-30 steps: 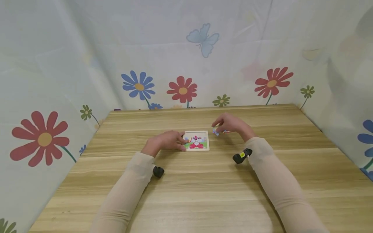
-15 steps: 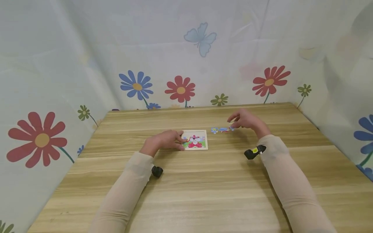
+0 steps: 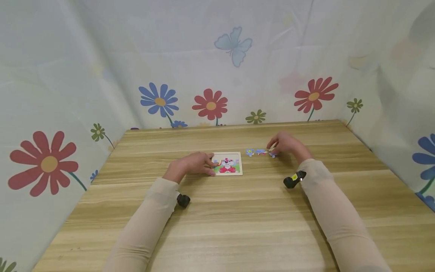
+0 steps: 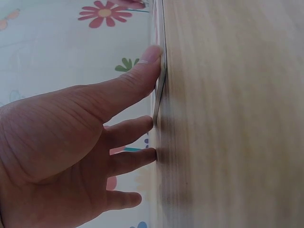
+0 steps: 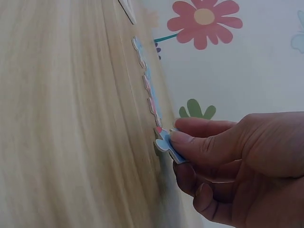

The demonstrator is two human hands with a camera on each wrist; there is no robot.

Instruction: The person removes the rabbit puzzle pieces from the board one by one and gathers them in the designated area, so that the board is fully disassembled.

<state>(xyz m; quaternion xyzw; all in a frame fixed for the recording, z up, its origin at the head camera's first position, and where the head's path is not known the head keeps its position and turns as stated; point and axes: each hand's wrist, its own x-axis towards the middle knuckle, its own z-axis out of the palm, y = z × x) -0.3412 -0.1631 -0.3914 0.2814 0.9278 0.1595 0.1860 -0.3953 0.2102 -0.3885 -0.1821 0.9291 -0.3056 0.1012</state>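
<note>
A small jigsaw puzzle board (image 3: 241, 165) with a pale wooden frame lies on the table, showing a red-and-white cartoon animal. My left hand (image 3: 193, 164) rests at its left side, with the fingers spread and fairly straight. In the left wrist view the left thumb (image 4: 142, 71) touches the board's edge. My right hand (image 3: 287, 143) is to the right of the board. In the right wrist view it pinches a blue puzzle piece (image 5: 164, 144) between thumb and fingers, low over the tabletop. Beside it lie a blue-and-yellow piece (image 3: 250, 152) and a blue-and-pink piece (image 3: 260, 152).
The wood-grain table (image 3: 217, 223) reaches back to a white cloth backdrop (image 3: 190, 49) printed with flowers and a butterfly. Similar cloth hangs on both sides. A small black camera is strapped at each wrist.
My right hand has moved right from over the left loose pieces, then come down to the rightmost piece, which it now pinches. The left hand stays at the board.
</note>
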